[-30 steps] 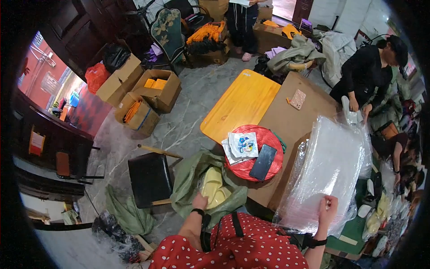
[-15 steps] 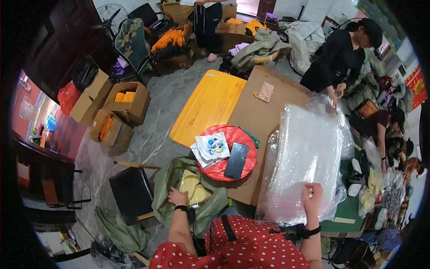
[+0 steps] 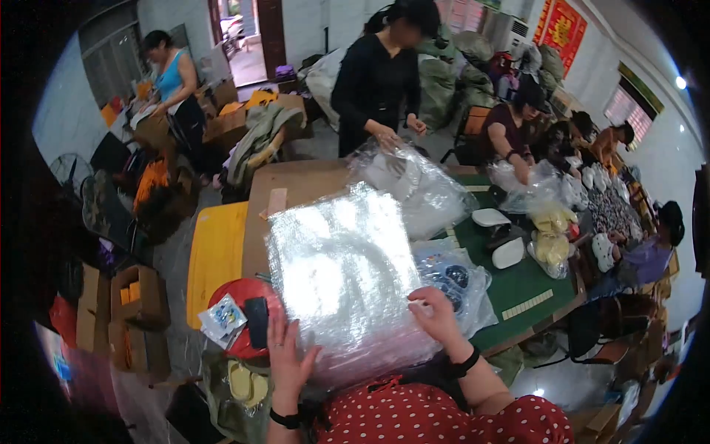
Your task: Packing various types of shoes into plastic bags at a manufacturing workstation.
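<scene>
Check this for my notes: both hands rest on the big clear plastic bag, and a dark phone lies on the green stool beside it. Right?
Not quite. In the head view the stool under the dark phone is red, not green. The rest stands: the left hand and right hand both rest on the big clear plastic bag.

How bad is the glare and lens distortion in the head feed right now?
Head view: strong white glare covers the clear plastic bag stack between the left hand and right hand, hiding what lies under it; the table edges bow toward the rim, with black vignette corners; faces appear blurred.
</scene>
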